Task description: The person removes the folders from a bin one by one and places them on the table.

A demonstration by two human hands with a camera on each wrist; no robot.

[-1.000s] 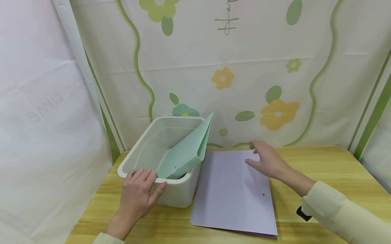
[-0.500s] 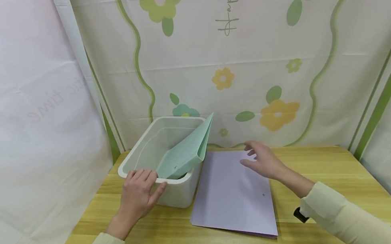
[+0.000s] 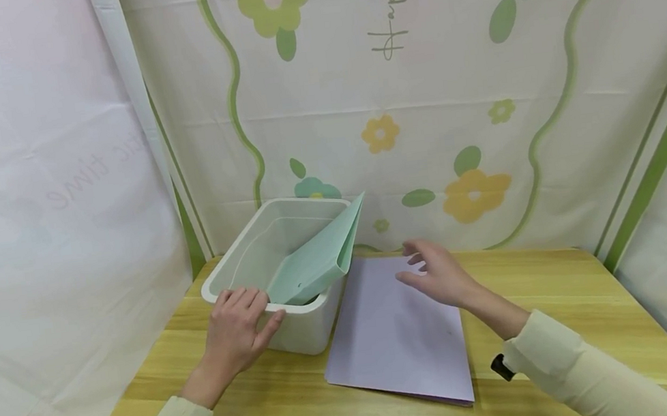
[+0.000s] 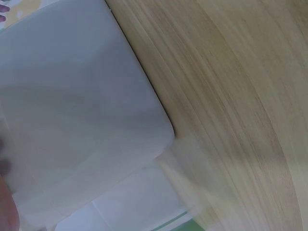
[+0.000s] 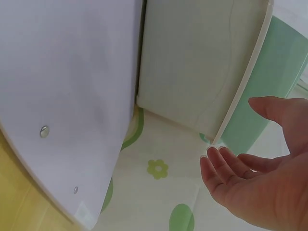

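My left hand (image 3: 233, 329) grips the near rim of a white plastic bin (image 3: 298, 334), fingers over the edge and thumb along the outside. In the left wrist view the bin's wall (image 4: 86, 96) fills much of the picture. A mint green file folder (image 3: 314, 257) leans inside the bin, its upper corner sticking out past the right rim. Right of the bin, a lilac file folder (image 3: 392, 338) lies flat on the table. Over its far right part hovers my right hand (image 3: 440, 278), fingers loosely bent, holding nothing. Small metal rivets (image 5: 44, 131) show on the lilac folder in the right wrist view.
The wooden table (image 3: 539, 280) ends at the back against a white curtain (image 3: 320, 93) printed with flowers. White side curtains (image 3: 52, 233) stand at left and right. The bin's right side is close beside the lilac folder.
My right hand has moved left above the lilac folder, toward the bin. The left hand, the bin and both folders have stayed in place.
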